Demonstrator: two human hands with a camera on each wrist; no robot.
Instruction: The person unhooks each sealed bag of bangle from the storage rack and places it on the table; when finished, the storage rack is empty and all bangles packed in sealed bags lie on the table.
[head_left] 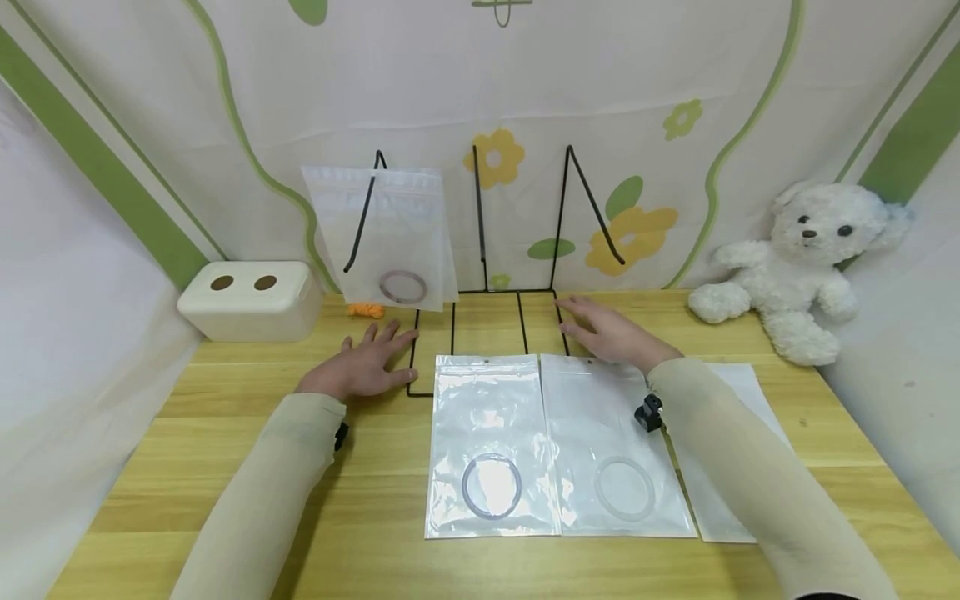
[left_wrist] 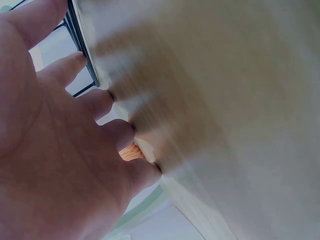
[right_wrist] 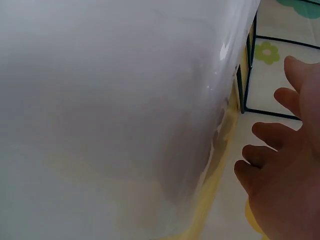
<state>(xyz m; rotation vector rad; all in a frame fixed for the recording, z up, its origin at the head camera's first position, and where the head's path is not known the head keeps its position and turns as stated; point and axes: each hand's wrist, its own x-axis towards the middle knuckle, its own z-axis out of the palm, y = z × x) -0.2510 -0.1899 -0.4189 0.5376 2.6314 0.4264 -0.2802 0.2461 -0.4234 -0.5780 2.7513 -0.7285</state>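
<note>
A black wire display rack [head_left: 523,321] stands on the wooden table, its hooks rising at the back. My left hand [head_left: 367,362] spreads its fingers beside the rack's left base wire, thumb right at the wire; in the left wrist view the fingertips [left_wrist: 145,175] meet the tabletop. At the rack's right base wire is my right hand [head_left: 603,329], fingers loosely extended and holding nothing. Zip bags [head_left: 386,225] with a ring-shaped bangle [head_left: 402,287] hang from the left hook. In front lie two flat zip bags, the left bag [head_left: 487,417] and the right bag [head_left: 600,408], each containing a bangle.
Another white bag [head_left: 738,517] lies partly under my right forearm. A white box with two holes [head_left: 251,312] stands at the left, near a small orange object [head_left: 366,310]. A white teddy bear [head_left: 802,258] sits at the right. A patterned curtain [head_left: 420,67] hangs behind.
</note>
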